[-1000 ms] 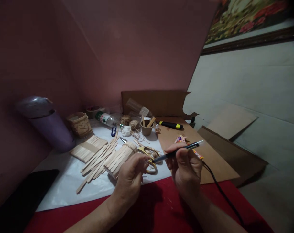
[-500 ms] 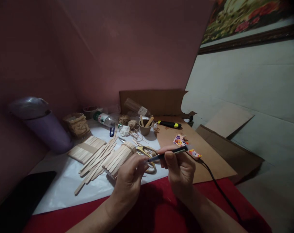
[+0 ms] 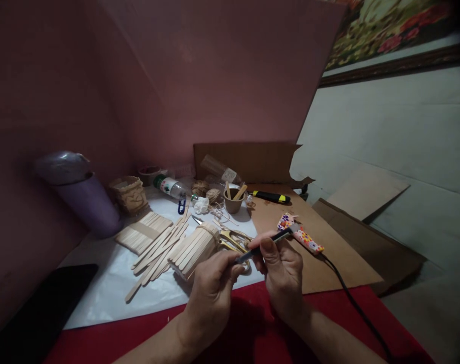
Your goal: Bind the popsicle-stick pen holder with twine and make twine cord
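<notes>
Between my two hands is a slim, dark pen-like tool [image 3: 265, 244], tilted up toward the right, with a greyish far end. My left hand [image 3: 212, 290] pinches its lower left end between thumb and fingers. My right hand [image 3: 283, 268] grips its middle, the thumb on top. Just beyond my left hand stands a bundle of wooden craft sticks [image 3: 194, 250] tied with twine. Gold-handled scissors [image 3: 233, 240] lie behind the hands, partly hidden by them. Past the tool's right end lies a flower-patterned glue gun [image 3: 307, 240] with a black cord.
Loose craft sticks [image 3: 154, 263] and a banded stack [image 3: 143, 232] lie left on white paper. Behind are a plastic bottle [image 3: 171, 187], twine balls [image 3: 200, 188], a small pot [image 3: 233, 203] and a yellow-black cutter [image 3: 271, 196] on cardboard [image 3: 338, 265]. A purple tumbler [image 3: 85, 202] stands far left.
The view has shifted, so the table things sit slightly farther right. Both hands still hold the dark tool, whose angle has become a little steeper.
</notes>
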Tool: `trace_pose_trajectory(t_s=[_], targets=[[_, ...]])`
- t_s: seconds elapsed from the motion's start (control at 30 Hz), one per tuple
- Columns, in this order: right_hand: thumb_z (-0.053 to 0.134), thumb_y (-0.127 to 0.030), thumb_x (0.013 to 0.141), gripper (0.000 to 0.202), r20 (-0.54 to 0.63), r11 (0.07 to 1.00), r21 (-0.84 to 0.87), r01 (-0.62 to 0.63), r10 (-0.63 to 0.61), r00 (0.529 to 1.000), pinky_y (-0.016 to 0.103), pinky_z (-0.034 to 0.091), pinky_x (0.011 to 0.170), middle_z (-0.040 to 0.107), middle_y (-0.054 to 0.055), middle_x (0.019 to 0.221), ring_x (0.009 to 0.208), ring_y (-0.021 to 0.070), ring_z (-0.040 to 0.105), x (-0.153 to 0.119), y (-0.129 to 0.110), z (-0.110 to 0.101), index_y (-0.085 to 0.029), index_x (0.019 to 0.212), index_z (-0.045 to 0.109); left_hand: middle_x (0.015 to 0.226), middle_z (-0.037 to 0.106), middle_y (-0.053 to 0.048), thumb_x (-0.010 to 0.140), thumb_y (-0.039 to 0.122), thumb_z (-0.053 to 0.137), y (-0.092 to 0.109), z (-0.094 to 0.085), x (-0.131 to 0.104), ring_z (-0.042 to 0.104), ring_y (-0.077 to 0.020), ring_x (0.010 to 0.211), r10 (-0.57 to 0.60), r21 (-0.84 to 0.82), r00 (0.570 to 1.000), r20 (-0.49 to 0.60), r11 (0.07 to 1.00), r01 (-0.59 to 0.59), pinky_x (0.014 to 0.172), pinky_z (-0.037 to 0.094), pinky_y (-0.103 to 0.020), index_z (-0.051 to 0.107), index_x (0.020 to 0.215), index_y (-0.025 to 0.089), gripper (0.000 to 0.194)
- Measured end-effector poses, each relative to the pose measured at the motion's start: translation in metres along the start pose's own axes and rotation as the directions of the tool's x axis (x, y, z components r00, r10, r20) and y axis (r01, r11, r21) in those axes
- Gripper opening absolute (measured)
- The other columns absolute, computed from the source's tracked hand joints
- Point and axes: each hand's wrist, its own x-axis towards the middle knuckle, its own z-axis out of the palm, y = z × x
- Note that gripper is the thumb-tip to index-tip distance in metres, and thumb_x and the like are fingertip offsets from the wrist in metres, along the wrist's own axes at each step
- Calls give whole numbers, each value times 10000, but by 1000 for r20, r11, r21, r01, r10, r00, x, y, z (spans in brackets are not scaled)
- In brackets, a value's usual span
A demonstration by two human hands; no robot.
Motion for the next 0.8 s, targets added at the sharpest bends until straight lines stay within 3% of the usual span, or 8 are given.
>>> trace_pose_trajectory(t_s=[0.2,0.33,0.47,0.57,0.67,0.73,0.8], targets=[[525,-406,879,282,-33,995,20,-97,97,995,152,292,410,406,-59,498,437,43,353,-4,8,-1,-170,734,578,727,653,-20,854,156,518,5,1,-1,563,-114,619,-55,8,998,6,998,55,576,428,-214,620,903,174,114],[507,-475,868,371,11,989,6,-151,151,989,164,268,389,391,-57,462,416,49,339,2,10,-3,-157,687,571,676,619,-7,864,181,503,12,3,1,518,-103,572,-116,-7,991,65,993,117,550,406,-215,617,879,173,115],[410,-587,866,442,28,999,-20,-39,40,999,183,289,401,529,-26,585,446,67,381,9,6,-4,-183,963,560,655,581,-4,847,239,539,24,-7,19,499,-97,564,-224,-124,973,-56,969,215,522,397,-204,622,846,173,106],[342,-546,910,418,-34,996,-78,-40,38,999,189,295,409,543,-27,600,440,69,377,11,5,-4,-190,1037,521,562,531,21,829,306,562,27,-29,44,368,-51,407,-493,-391,856,-157,827,404,367,265,-158,563,794,158,152],[352,-480,931,355,-26,995,-86,-45,43,999,193,293,409,513,-33,574,441,73,372,10,4,-3,-179,985,534,537,510,20,808,213,565,15,-62,70,236,-11,320,-669,-569,726,-160,664,486,298,128,-144,498,689,139,155],[371,-452,933,328,8,997,-80,-15,16,1000,197,292,413,504,-33,575,446,75,371,7,4,-3,-176,984,541,562,518,-5,773,50,525,-2,-84,82,301,-10,328,-804,-702,568,-177,508,500,301,176,-132,485,657,120,141],[374,-433,937,314,28,997,-71,23,-21,999,200,292,419,504,-31,583,453,75,371,5,2,-3,-178,994,549,594,520,-21,754,-27,489,-20,-101,91,364,-21,354,-838,-734,513,-188,467,493,316,240,-131,516,710,88,126]])
